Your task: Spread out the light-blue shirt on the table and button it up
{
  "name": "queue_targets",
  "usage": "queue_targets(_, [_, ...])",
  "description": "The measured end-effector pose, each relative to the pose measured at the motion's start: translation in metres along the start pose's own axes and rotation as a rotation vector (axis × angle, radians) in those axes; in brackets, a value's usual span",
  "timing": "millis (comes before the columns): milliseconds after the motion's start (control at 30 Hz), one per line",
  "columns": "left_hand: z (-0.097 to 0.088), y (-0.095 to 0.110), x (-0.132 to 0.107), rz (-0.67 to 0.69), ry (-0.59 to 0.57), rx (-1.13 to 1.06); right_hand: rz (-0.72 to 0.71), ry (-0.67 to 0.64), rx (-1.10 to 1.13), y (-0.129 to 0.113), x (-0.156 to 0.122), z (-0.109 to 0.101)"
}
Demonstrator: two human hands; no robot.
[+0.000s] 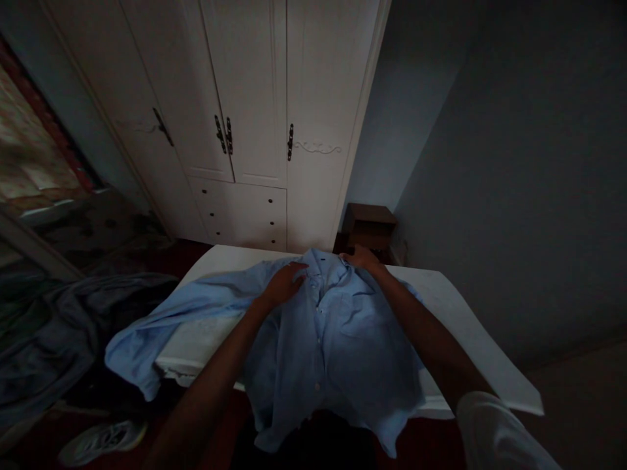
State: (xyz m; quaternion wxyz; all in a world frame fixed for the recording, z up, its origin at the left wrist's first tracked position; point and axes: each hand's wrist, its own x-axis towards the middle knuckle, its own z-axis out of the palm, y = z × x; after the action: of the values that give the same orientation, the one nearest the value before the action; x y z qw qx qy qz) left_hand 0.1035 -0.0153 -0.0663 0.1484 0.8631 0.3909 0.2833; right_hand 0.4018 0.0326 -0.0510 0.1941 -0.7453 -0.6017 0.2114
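Note:
A light blue button-up shirt (298, 339) lies front side up across a white padded board (441, 294), its collar at the far edge and its hem hanging over the near edge. One sleeve stretches left and droops off the board. My left hand (285, 283) is at the collar's left side, fingers and thumb closed on the fabric. On the other side of the collar, my right hand (361, 257) grips the cloth near the shoulder. The shirt's other sleeve is mostly hidden behind my right forearm.
A white wardrobe (255, 215) with dark handles stands beyond the board. To its right is a small brown cabinet (371, 219) by a grey wall. Dark clothes (63, 333) are heaped at left, above a pale shoe (102, 442) on the dark red floor.

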Motion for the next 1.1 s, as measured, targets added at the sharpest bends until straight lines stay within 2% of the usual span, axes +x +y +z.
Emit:
queue_targets(133, [0.02,-0.011,0.058,0.144,-0.226,0.297,-0.091,-0.272,0.126,0.019,-0.013,-0.01])
queue_targets(267, [0.04,-0.031,0.098,0.19,-0.347,0.343,-0.204,-0.438,0.405,0.032,-0.019,-0.01])
queue_targets(367, [0.043,-0.048,0.115,0.203,-0.375,0.34,-0.246,-0.427,0.502,0.039,-0.015,-0.011])
queue_targets(500, [0.028,-0.07,0.127,0.159,-0.286,0.314,-0.303,-0.347,0.472,0.04,0.002,-0.025])
queue_targets(600, [0.012,-0.089,0.13,0.07,-0.194,0.306,-0.367,-0.267,0.472,0.027,0.019,-0.039])
queue_targets(667, [0.005,-0.1,0.128,0.002,-0.162,0.307,-0.414,-0.203,0.447,0.008,0.031,-0.04])
queue_targets(733, [0.002,-0.109,0.125,-0.066,-0.146,0.306,-0.467,-0.145,0.321,-0.017,0.041,-0.028])
queue_targets(767, [0.003,-0.112,0.123,-0.099,-0.142,0.305,-0.494,-0.13,0.188,-0.03,0.044,-0.018])
queue_targets(900, [0.012,-0.108,0.117,-0.224,-0.136,0.308,-0.531,-0.145,0.034,-0.071,0.052,0.039])
queue_targets(1000, [0.017,-0.096,0.117,-0.307,-0.129,0.333,-0.528,-0.116,-0.036,-0.078,0.05,0.072])
queue_targets(1100, [0.017,-0.084,0.12,-0.334,-0.143,0.368,-0.509,-0.034,-0.065,-0.07,0.046,0.082])
